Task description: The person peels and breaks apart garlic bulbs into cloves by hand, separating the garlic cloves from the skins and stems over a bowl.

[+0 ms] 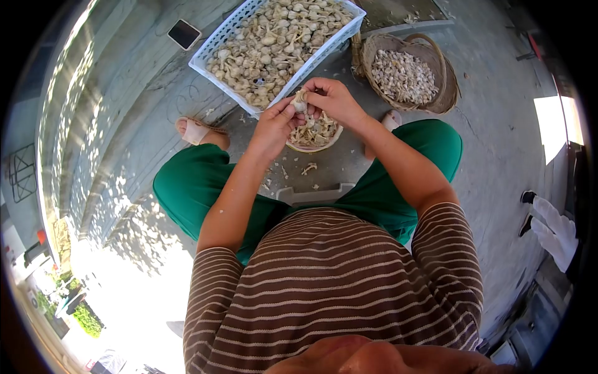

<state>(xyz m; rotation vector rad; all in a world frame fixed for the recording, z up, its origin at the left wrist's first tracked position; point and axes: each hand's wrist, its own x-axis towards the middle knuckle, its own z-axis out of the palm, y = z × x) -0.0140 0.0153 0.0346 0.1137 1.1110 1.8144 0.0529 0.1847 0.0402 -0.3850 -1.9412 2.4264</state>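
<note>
A whitish garlic bulb (300,103) is pinched between both hands, above a small round bowl of garlic skins and stems (316,131). My left hand (274,126) grips it from the left with thumb and fingers. From the right, my right hand (333,100) closes on its upper part, thumb and forefinger together. Just beyond the hands stands a light blue plastic crate (232,93) heaped with garlic bulbs (274,47). The fingers partly cover the bulb and the far side of the bowl.
A wicker basket (450,93) of loose garlic cloves (405,76) stands at the upper right. A phone (184,34) lies left of the crate. Scraps of skin (309,168) litter the concrete floor between my feet. Another person's legs (551,227) show at the far right.
</note>
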